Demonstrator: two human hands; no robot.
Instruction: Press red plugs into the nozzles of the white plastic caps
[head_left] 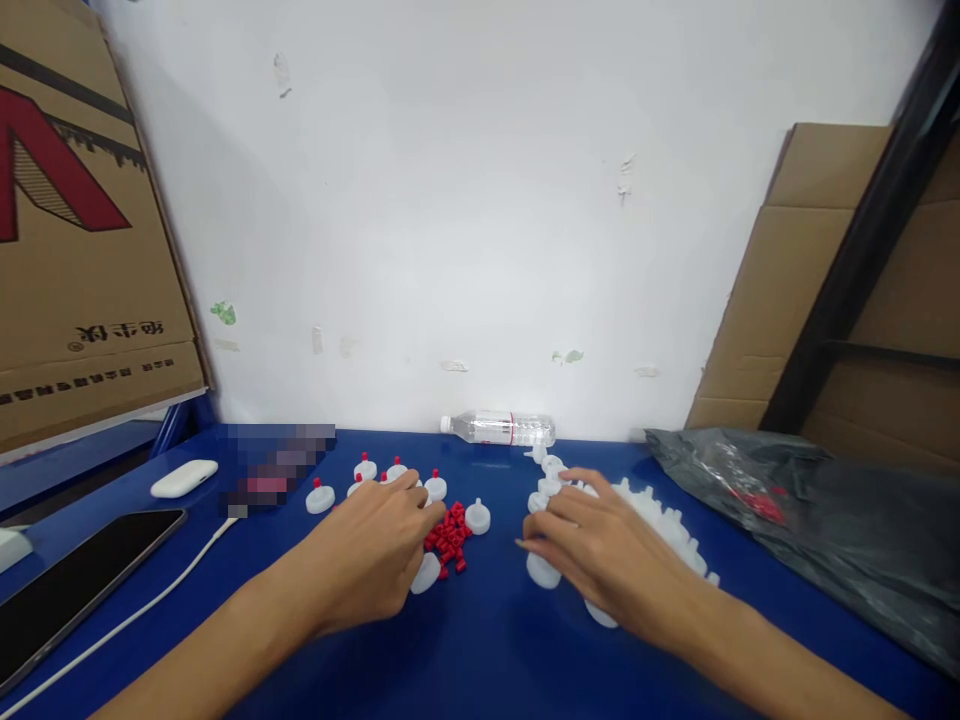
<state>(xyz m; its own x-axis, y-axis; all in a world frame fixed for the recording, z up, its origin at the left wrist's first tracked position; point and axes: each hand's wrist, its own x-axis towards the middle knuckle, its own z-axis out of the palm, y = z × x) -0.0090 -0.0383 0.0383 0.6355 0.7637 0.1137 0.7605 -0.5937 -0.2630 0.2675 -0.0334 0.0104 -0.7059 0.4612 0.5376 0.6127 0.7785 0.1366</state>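
My left hand (382, 545) is closed, fingers bent down beside a small heap of red caps (450, 535); whatever its fingertips hold is hidden. Right below them a white round lid (425, 573) lies tilted against the hand. Around and behind stand several white lids with red tips, such as the white spouted lid with a red cap (320, 497). A white spouted lid without red (478, 517) stands right of the heap. My right hand (600, 545) reaches over a pile of plain white spouted lids (667, 525), its thumb and fingers apart.
A clear plastic bottle (502, 428) lies against the wall. At left are a phone (82, 590), a white case (184, 478) and a white cable (165, 600). A grey plastic bag (795, 510) covers the right side. Cardboard boxes (90, 250) flank the blue table (480, 660).
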